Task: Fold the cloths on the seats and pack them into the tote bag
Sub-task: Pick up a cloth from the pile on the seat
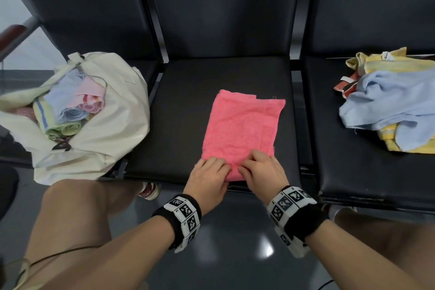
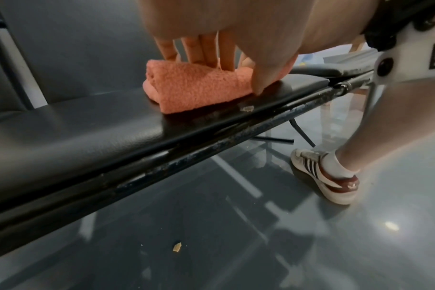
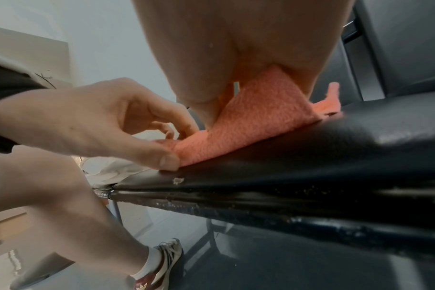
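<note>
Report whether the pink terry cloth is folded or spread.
Partly folded: pink terry cloth lies doubled, near edge rolled under left hand and right hand.

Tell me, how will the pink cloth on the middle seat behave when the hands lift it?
The pink cloth looks like soft terry, so it will probably sag and unfold unless held together. It is likely light. Its rolled near edge, gripped by the left hand and right hand, bends easily, so it is hardly fragile or slippery.
</note>
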### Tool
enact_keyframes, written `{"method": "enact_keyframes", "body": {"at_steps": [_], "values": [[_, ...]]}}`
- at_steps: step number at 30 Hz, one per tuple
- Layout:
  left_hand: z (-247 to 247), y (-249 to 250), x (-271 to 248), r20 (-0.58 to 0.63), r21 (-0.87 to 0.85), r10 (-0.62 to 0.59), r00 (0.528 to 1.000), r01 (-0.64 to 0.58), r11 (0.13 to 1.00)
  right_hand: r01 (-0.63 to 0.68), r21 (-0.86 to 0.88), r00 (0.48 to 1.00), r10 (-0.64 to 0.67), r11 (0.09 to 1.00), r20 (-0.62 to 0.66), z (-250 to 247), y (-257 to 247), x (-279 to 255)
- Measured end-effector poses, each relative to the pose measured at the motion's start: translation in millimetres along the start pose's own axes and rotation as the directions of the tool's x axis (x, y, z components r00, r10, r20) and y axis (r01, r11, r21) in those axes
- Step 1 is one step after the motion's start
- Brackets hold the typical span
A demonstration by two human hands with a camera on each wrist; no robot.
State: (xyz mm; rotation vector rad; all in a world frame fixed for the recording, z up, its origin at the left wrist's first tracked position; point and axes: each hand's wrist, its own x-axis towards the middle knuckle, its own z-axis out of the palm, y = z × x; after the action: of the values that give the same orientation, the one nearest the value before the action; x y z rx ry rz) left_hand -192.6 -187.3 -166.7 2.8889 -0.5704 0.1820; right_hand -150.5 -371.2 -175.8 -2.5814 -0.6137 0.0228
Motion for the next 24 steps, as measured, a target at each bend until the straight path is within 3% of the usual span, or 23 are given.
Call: {"method": "enact_keyframes", "body": {"at_steps": [8, 13, 18, 22, 24], "values": [[-2, 2, 13, 0.104, 0.013, -0.104, 0.989, 0.103, 0.995, 0.093, 0.004, 0.993, -0.093, 0.996, -0.070, -8, -4, -3], [-6, 4, 16, 0.167, -0.031, -0.151, 0.974, 0.158, 0.987, 0.122, 0.029, 0.990, -0.124, 0.992, 0.068, -15, -1, -5], [-12, 4, 14, 0.085, -0.193, -0.186, 0.979, 0.199, 0.961, 0.103, 0.029, 0.989, -0.105, 0.994, 0.103, -18, -2, -2], [-9, 1, 5, -0.079, -0.105, -0.114, 0.990, 0.105, 0.989, 0.070, -0.003, 0.977, -0.068, 0.998, 0.201, -22, -5, 2], [-7, -1, 3, -0.082, -0.046, -0.052, 0.995, 0.048, 0.998, 0.031, 0.006, 0.966, -0.031, 1.000, 0.257, -24, -5, 5]]}}
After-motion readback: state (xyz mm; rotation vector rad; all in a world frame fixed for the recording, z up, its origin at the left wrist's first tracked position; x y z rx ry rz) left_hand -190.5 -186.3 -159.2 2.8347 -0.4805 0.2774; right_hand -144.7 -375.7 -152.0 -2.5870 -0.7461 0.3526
